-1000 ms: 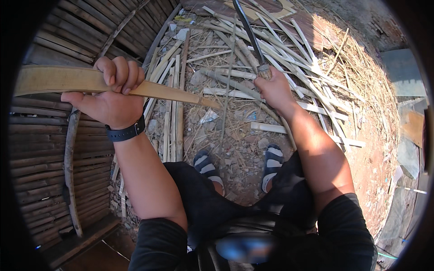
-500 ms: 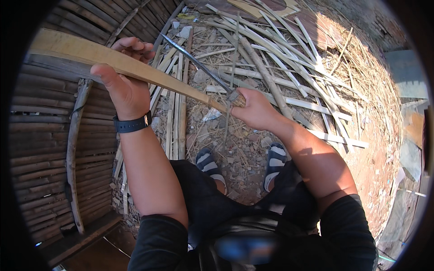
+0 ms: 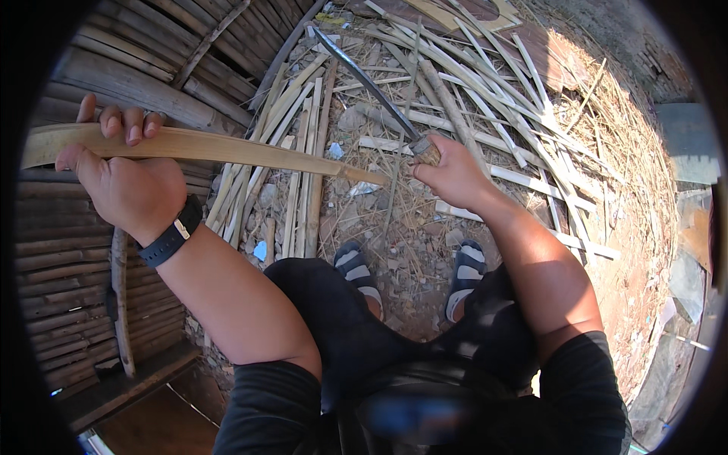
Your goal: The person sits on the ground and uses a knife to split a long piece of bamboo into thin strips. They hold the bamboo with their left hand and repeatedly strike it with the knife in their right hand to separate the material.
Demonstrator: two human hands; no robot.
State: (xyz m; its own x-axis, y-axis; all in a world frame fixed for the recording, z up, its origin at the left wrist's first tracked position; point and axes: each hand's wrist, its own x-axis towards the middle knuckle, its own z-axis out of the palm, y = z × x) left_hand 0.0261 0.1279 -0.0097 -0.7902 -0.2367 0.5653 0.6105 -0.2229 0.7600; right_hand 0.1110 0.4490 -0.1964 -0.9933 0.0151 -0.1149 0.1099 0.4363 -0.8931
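Observation:
A long pale bamboo strip (image 3: 250, 153) runs from the left rim of the view to its tapered tip in front of me. My left hand (image 3: 133, 174) grips it toward its left part, fingers curled over the far side and thumb on the near side. Closed around the short wooden handle of a long knife is my right hand (image 3: 455, 174). The knife's dark, narrow blade (image 3: 364, 83) points away and to the left, apart from the strip. The strip's tip lies just left of the handle, not touching my right hand.
Split bamboo strips (image 3: 485, 98) lie heaped on the ground ahead and right, with more strips (image 3: 299, 182) at left centre. A bamboo slat wall (image 3: 68, 265) with an upright pole (image 3: 120, 303) stands at my left. My sandalled feet (image 3: 356, 273) are on littered ground.
My left hand has moved left along with the strip, and its fingers have closed over it. The strip's near end has left my right hand, which has shifted slightly right with the knife.

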